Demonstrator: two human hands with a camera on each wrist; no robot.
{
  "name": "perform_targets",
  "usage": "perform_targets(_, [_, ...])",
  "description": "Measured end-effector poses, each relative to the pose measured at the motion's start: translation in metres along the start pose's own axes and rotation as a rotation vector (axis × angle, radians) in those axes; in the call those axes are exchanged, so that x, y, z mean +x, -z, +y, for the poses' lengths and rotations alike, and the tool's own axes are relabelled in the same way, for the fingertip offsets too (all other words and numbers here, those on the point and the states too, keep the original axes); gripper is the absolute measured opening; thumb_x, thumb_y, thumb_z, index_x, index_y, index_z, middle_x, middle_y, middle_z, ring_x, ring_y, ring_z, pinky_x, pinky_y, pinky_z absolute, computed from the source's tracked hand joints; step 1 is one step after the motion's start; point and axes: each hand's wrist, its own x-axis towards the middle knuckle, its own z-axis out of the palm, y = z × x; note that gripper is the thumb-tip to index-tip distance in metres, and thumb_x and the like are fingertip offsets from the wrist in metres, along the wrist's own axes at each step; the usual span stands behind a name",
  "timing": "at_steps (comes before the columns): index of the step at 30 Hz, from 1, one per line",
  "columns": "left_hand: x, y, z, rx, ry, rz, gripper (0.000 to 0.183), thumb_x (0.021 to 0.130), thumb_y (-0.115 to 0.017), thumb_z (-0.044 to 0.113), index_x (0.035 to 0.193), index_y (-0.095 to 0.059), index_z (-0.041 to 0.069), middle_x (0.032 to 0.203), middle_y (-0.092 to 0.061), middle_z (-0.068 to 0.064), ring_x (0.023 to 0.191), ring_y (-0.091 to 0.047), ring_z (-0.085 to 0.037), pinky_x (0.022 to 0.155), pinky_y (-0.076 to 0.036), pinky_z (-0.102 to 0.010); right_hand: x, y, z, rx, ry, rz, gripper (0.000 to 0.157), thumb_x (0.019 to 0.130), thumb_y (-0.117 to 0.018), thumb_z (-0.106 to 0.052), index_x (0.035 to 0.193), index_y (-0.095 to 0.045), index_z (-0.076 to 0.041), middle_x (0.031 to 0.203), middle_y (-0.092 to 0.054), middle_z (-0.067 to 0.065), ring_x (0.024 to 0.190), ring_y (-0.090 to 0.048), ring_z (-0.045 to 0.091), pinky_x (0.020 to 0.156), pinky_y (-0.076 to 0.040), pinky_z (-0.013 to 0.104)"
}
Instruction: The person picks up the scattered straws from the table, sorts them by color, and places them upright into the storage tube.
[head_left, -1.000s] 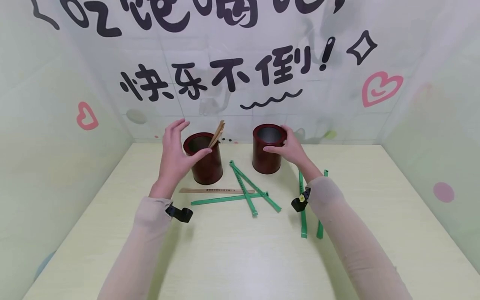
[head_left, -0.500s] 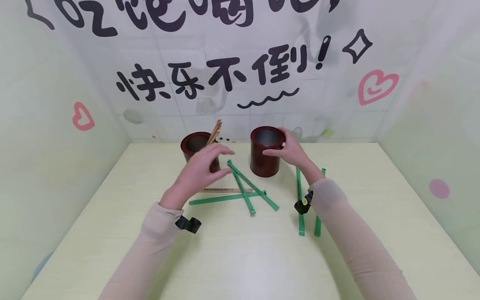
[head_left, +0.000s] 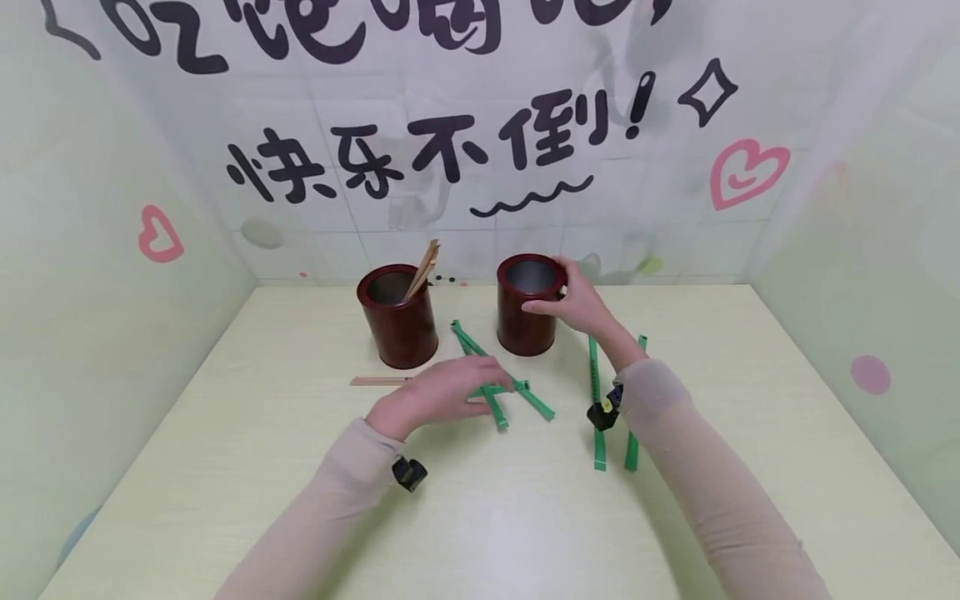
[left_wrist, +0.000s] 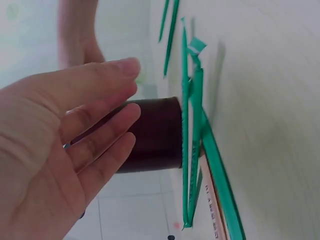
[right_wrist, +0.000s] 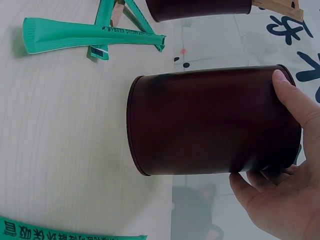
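My left hand (head_left: 444, 392) hovers over the crossed green paper-wrapped straws (head_left: 542, 405), its fingers loosely bent and holding nothing. In the left wrist view, a gap shows between those fingers and the straws. At the right, my right hand (head_left: 587, 307) grips the upper side of a dark red canister (head_left: 527, 329), thumb in front and fingers round the far side. That canister stands upright, and nothing shows inside its visible part. A second dark red canister (head_left: 405, 335) stands to its left with slim brown paper-wrapped sticks (head_left: 422, 271) leaning inside.
One more brown wrapped stick (head_left: 375, 381) lies on the table (head_left: 480, 525), partly hidden by my left hand. Two further green wrapped straws (head_left: 632, 450) lie beneath and beside my right forearm. A printed back wall (head_left: 435, 254) rises close behind the canisters.
My left hand has left the left canister's rim and moved right and down to the crossed straws. My right hand stays on the right canister. The view has shifted slightly.
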Motion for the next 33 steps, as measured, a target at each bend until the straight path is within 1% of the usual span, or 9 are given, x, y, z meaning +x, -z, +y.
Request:
perform_targets(3, [0.005,-0.006,0.005,0.057,0.001,-0.062,0.031,0.089,-0.074,0.014,0.120,-0.069,0.018,0.125,-0.065,0.001,0.121,-0.060,-0.018,0.099,-0.053,-0.034,0.000,0.000,0.000,-0.008,-0.005,-0.001,0.096,0.083,-0.081,-0.027,0.154,-0.021,-0.004,0.153,-0.037,0.017,0.139,-0.042,0.034,0.113,-0.041,0.051])
perform_targets(7, [0.012,-0.015,0.009,0.130,-0.009,-0.100,0.030,0.088,-0.075,0.008,0.114,-0.071,0.021,0.124,-0.066,0.002,0.122,-0.060,-0.018,0.097,-0.054,-0.033,0.000,0.001,0.001,-0.015,-0.011,-0.002,0.097,0.083,-0.082,-0.028,0.154,-0.021,-0.004,0.153,-0.037,0.017,0.138,-0.043,0.034,0.112,-0.043,0.051])
perform_targets(13, [0.018,-0.025,0.009,0.188,0.000,-0.151,0.022,0.087,-0.073,0.004,0.099,-0.073,0.023,0.104,-0.071,0.007,0.109,-0.063,-0.013,0.086,-0.055,-0.028,0.000,0.002,0.003,-0.022,-0.009,-0.005,0.097,0.083,-0.082,-0.027,0.155,-0.022,-0.005,0.153,-0.038,0.016,0.137,-0.044,0.034,0.112,-0.043,0.050])
perform_targets(15, [0.018,-0.025,0.009,0.197,0.003,-0.157,0.023,0.086,-0.073,0.003,0.096,-0.073,0.023,0.102,-0.071,0.008,0.106,-0.063,-0.013,0.085,-0.054,-0.028,-0.001,0.002,0.003,-0.022,-0.006,-0.003,0.096,0.082,-0.082,-0.027,0.154,-0.023,-0.005,0.152,-0.039,0.016,0.136,-0.045,0.033,0.111,-0.044,0.050])
perform_targets(17, [0.018,-0.024,0.008,0.204,-0.004,-0.135,0.022,0.086,-0.074,0.003,0.095,-0.073,0.023,0.103,-0.069,0.007,0.105,-0.064,-0.013,0.084,-0.055,-0.027,-0.001,0.002,0.003,-0.017,-0.001,-0.005,0.095,0.082,-0.083,-0.026,0.154,-0.023,-0.005,0.151,-0.040,0.015,0.135,-0.046,0.033,0.110,-0.044,0.050])
perform_targets(20, [0.015,-0.015,0.006,0.202,-0.023,-0.036,0.019,0.086,-0.076,0.006,0.095,-0.073,0.023,0.101,-0.067,0.006,0.101,-0.064,-0.012,0.082,-0.056,-0.027,-0.003,0.001,0.002,-0.008,0.002,-0.011,0.095,0.082,-0.083,-0.025,0.154,-0.023,-0.005,0.151,-0.040,0.016,0.135,-0.046,0.033,0.110,-0.045,0.050])
perform_targets(22, [0.013,-0.006,0.004,0.209,-0.047,0.066,0.017,0.086,-0.077,0.008,0.094,-0.072,0.022,0.100,-0.065,0.005,0.097,-0.064,-0.011,0.080,-0.056,-0.026,-0.004,0.001,0.002,0.000,-0.002,-0.012,0.095,0.082,-0.083,-0.025,0.154,-0.023,-0.006,0.151,-0.040,0.015,0.136,-0.045,0.033,0.111,-0.044,0.050])
perform_targets(27, [0.003,0.019,0.000,0.228,-0.112,0.339,0.019,0.086,-0.076,0.005,0.094,-0.070,0.020,0.099,-0.065,0.005,0.090,-0.064,-0.010,0.076,-0.056,-0.023,-0.004,0.001,0.003,-0.002,-0.013,-0.010,0.095,0.082,-0.083,-0.027,0.154,-0.023,-0.008,0.152,-0.039,0.014,0.137,-0.044,0.033,0.111,-0.044,0.050])
perform_targets(33, [-0.009,0.051,-0.001,0.209,-0.156,0.598,0.018,0.086,-0.072,-0.004,0.096,-0.068,0.011,0.098,-0.065,-0.002,0.093,-0.065,-0.015,0.082,-0.058,-0.026,-0.004,0.002,0.002,0.002,-0.011,-0.014,0.097,0.082,-0.083,-0.027,0.155,-0.022,-0.008,0.153,-0.038,0.014,0.138,-0.043,0.033,0.111,-0.044,0.051])
